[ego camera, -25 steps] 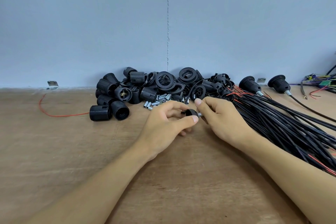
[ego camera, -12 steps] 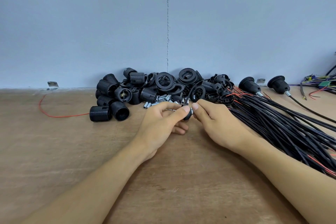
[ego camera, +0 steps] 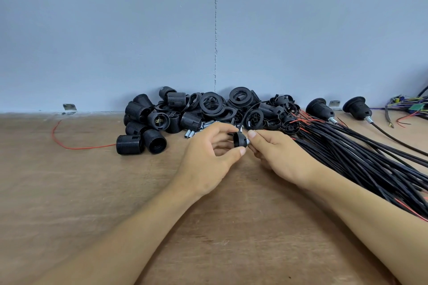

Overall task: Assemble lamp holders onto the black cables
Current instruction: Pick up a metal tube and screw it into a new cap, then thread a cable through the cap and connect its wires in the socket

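Curling round a holder cap (ego camera: 240, 140), left hand (ego camera: 208, 157) meets right hand (ego camera: 280, 155) pinching it

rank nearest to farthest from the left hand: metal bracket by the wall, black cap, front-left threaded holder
1. black cap, pinched in the left hand; the right hand pinches its metal nipple
2. threaded holder, front left of the pile
3. metal bracket, far left at the wall's foot

Two hands (ego camera: 206, 159) (ego camera: 281, 157), two assembled lamp holders (ego camera: 320, 109) (ego camera: 357, 107), two brackets (ego camera: 69, 107) (ego camera: 335, 104).
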